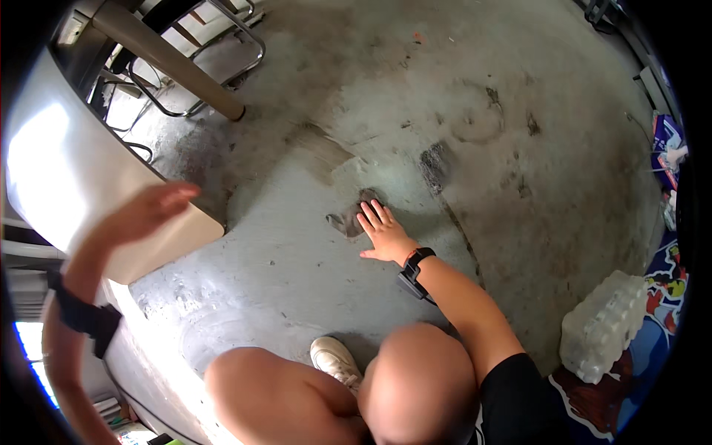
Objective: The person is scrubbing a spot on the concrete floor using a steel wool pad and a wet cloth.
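My right hand (384, 237) reaches down to the concrete floor (297, 297) with its fingers spread flat. Beneath and beside the fingertips is a crumpled grey-brown piece that looks like a rag (345, 222); the hand partly covers it, and the fingers are not wrapped round it. Raised at the left, my left hand (152, 211) has its fingers stretched out and holds nothing. It appears in front of a glossy white surface with a rounded corner (174, 248). A black band with a small box sits on each wrist.
A dark rough patch (436, 167) marks the floor beyond my right hand. Metal-framed chairs (248, 44) and a thick brown leg (170, 67) stand far left. At the right, a clear plastic egg-tray-like pack (604, 326) rests by a colourful printed sheet (667, 297).
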### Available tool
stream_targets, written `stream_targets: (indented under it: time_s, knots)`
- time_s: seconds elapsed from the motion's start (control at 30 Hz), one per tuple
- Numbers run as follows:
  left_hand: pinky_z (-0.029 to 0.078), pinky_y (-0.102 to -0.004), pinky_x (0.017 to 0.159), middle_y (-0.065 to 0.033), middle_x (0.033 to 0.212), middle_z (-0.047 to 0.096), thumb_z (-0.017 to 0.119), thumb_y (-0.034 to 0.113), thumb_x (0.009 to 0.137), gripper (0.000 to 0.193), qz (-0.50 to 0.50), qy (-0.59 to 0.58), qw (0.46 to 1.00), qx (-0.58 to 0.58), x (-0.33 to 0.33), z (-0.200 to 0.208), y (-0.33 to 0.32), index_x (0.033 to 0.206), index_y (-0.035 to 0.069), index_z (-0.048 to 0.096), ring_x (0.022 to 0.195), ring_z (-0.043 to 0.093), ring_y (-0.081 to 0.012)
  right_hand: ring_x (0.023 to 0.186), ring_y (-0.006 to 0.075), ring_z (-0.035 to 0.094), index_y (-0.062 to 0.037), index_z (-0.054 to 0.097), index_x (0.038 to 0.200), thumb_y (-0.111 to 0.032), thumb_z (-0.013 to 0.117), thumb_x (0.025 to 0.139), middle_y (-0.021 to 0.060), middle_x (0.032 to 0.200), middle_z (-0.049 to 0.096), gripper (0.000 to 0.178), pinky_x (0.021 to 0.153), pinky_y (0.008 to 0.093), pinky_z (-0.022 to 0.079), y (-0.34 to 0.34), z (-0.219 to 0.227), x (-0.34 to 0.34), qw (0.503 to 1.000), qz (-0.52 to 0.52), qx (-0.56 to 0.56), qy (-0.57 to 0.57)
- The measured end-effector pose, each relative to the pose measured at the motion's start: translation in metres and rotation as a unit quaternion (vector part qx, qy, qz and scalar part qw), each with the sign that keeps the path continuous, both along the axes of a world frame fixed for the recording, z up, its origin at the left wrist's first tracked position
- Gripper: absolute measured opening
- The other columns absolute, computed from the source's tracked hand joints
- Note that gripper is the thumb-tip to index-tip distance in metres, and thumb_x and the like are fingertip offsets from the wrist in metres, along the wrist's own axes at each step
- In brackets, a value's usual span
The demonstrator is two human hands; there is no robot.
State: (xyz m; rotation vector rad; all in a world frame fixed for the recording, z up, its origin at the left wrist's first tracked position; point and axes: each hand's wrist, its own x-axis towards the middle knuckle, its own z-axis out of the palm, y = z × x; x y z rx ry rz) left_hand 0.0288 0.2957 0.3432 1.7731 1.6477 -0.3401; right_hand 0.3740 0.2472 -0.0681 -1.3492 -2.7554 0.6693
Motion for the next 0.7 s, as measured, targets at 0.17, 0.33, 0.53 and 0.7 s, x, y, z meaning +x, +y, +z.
stream_targets:
  time_s: [0.17, 0.33, 0.53, 0.7]
  knots:
    - [0.04, -0.0442, 0.113, -0.0243, 0.163, 0.022, 0.06, 0.025, 0.098, 0.06, -0.158, -0.051, 0.985, 0.038, 0.009, -0.202, -0.094, 0.151, 0.005, 0.039, 0.143, 0.041, -0.0387, 0.154, 0.0385, 0.007, -0.0055, 0.026, 0.158, -0.061, 0.072, 0.081, 0.0197, 0.166, 0.013, 0.105, 0.124, 0.0521, 0.014, -0.027, 0.009, 0.003, 0.999, 0.043, 0.005, -0.008]
    - [0.021, -0.0513, 0.123, -0.0314, 0.163, 0.013, 0.066, 0.026, 0.09, 0.081, -0.227, -0.079, 0.965, 0.102, 0.15, -0.349, -0.173, 0.154, -0.003, 0.027, 0.152, 0.013, -0.0457, 0.154, 0.0406, 0.009, -0.0022, 0.027, 0.157, -0.054, 0.076, 0.08, 0.0222, 0.165, 0.015, 0.104, 0.123, 0.0545, 0.018, -0.094, 0.031, 0.024, 0.997, 0.053, -0.038, -0.03]
    - [0.019, -0.0495, 0.124, -0.0268, 0.162, 0.021, 0.063, 0.035, 0.091, 0.081, -0.203, -0.038, 0.964, 0.168, 0.176, -0.368, -0.212, 0.151, -0.009, 0.031, 0.153, 0.016, -0.04, 0.153, 0.0424, 0.012, -0.0007, 0.03, 0.154, -0.047, 0.081, 0.078, 0.0229, 0.164, 0.016, 0.103, 0.122, 0.0552, 0.021, -0.134, 0.034, 0.031, 0.998, 0.028, -0.042, -0.048]
    - [0.014, -0.0474, 0.125, -0.0252, 0.162, 0.026, 0.057, 0.041, 0.094, 0.078, -0.179, 0.0, 0.966, 0.188, 0.17, -0.371, -0.177, 0.15, -0.009, 0.034, 0.153, 0.02, -0.0359, 0.153, 0.0424, 0.012, -0.0007, 0.028, 0.155, -0.048, 0.078, 0.08, 0.0236, 0.163, 0.018, 0.103, 0.122, 0.0555, 0.02, -0.096, 0.028, 0.016, 0.998, 0.042, -0.014, -0.04]
